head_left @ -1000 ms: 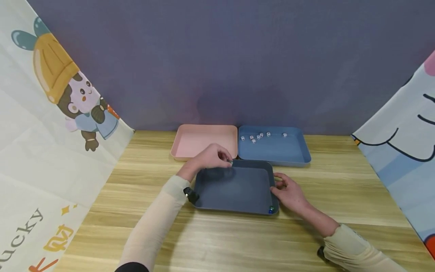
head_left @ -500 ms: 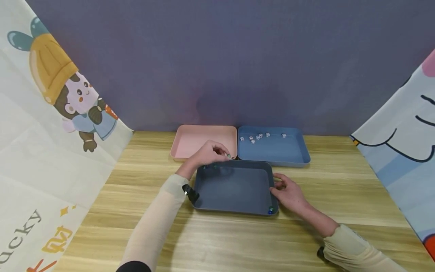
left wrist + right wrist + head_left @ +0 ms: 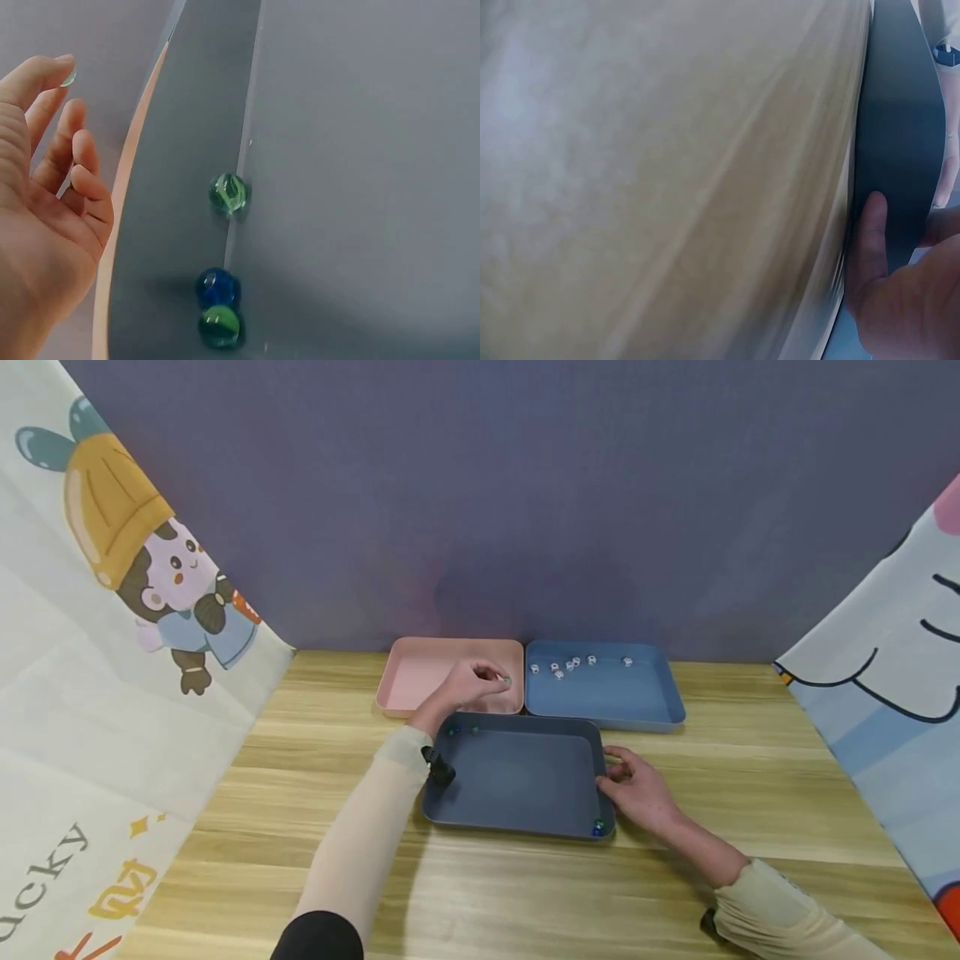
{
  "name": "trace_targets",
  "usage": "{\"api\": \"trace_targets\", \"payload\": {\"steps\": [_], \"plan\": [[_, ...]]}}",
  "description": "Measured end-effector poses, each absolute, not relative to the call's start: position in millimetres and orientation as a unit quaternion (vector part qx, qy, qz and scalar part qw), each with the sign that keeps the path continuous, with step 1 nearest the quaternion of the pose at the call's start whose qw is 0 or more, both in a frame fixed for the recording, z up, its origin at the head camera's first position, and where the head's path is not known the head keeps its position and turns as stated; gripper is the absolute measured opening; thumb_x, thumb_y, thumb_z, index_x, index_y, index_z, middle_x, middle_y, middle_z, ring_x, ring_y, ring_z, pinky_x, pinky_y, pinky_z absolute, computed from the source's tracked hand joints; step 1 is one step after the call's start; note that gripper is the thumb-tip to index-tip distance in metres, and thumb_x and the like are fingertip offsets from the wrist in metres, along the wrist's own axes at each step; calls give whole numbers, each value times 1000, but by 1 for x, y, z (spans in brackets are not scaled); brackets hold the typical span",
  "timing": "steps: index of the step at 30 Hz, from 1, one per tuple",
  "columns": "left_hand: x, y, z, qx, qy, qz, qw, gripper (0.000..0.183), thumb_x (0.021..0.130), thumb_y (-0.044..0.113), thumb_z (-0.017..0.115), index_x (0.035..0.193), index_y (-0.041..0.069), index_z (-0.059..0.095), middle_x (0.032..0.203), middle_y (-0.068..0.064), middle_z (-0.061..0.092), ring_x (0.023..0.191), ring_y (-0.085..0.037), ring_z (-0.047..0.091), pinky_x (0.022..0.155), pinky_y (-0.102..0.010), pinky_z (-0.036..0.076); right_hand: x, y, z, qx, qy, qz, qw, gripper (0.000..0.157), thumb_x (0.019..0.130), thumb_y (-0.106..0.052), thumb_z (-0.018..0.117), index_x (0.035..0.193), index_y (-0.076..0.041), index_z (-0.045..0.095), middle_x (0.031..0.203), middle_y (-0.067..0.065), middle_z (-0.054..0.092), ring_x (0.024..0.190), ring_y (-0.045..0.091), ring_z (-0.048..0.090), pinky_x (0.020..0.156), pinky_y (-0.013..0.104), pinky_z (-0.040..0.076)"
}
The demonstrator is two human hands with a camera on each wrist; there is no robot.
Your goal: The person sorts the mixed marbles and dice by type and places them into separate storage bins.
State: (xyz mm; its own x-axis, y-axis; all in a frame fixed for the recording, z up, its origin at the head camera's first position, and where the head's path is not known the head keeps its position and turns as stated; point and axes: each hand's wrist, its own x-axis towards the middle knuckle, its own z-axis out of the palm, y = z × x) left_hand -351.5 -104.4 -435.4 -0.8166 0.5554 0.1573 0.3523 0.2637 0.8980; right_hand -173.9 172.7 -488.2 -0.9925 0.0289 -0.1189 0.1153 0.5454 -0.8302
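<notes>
Left hand (image 3: 467,687) pinches a marble (image 3: 507,681) over the pink tray (image 3: 416,664), right hand (image 3: 643,792) just grips the dark tray's (image 3: 525,777) edge.

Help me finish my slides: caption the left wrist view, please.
The left grip pinches a greenish marble while a blue marble and two green marbles lie in the dark tray.

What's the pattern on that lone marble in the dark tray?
Light green swirls in darker green; the marble shows best in the left wrist view.
</notes>
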Motion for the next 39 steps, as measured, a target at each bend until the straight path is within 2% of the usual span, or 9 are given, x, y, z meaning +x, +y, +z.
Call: {"api": "trace_targets", "payload": {"steps": [6,11,16,20,25,29,32,35,39], "plan": [[-358,-99,-439,262,773,569,103,28,79,13,66,101,-5,63,83,-14,59,80,-48,47,67,-55,40,-173,173,-489,33,877,-477,39,50,82,-15,61,128,-8,42,95,13,60,63,18,56,53,32,45],[-359,-95,-439,267,767,576,93,28,80,10,65,103,-4,63,87,-18,59,80,-45,50,68,-55,41,-172,172,-487,29,882,-469,33,51,81,-14,61,128,-8,42,94,12,60,66,16,56,54,31,44],[-362,-95,-441,282,762,579,60,27,80,5,64,104,-5,62,91,-18,61,76,-30,56,68,-47,45,-171,170,-485,32,881,-471,38,51,81,-14,61,128,-8,41,94,13,60,63,17,56,52,31,44],[-365,-98,-443,283,771,567,61,24,80,9,65,100,-5,64,90,-12,62,76,-25,56,67,-42,47,-171,168,-484,32,880,-473,40,51,82,-14,61,128,-8,41,93,12,59,61,17,55,52,32,44],[-369,-103,-443,309,820,479,62,18,80,21,66,91,6,69,83,2,63,71,-16,55,62,-30,46,-171,168,-484,29,883,-467,38,51,82,-14,61,128,-7,41,92,12,59,64,17,55,52,31,43],[-363,-109,-432,335,853,395,70,9,79,19,65,81,12,70,73,5,62,60,-15,50,57,-28,43,-171,168,-485,30,885,-462,36,51,82,-14,61,128,-7,42,91,11,60,66,18,54,54,31,43],[-355,-113,-423,335,888,305,79,9,78,17,63,72,16,70,64,8,61,53,-14,47,55,-27,41,-172,168,-485,30,889,-456,35,50,82,-15,61,128,-8,42,91,10,60,71,18,55,57,31,43],[-345,-116,-413,315,923,201,91,11,74,21,63,65,21,69,58,11,59,52,-11,48,53,-27,41,-172,168,-486,30,891,-451,33,50,81,-17,62,127,-8,43,92,10,60,75,18,55,59,30,43],[-333,-118,-405,274,951,87,110,15,72,25,63,57,22,66,53,11,55,52,-11,48,49,-28,40,-172,168,-485,28,892,-450,32,51,82,-18,62,127,-8,43,92,9,60,77,19,55,59,30,43]]}}
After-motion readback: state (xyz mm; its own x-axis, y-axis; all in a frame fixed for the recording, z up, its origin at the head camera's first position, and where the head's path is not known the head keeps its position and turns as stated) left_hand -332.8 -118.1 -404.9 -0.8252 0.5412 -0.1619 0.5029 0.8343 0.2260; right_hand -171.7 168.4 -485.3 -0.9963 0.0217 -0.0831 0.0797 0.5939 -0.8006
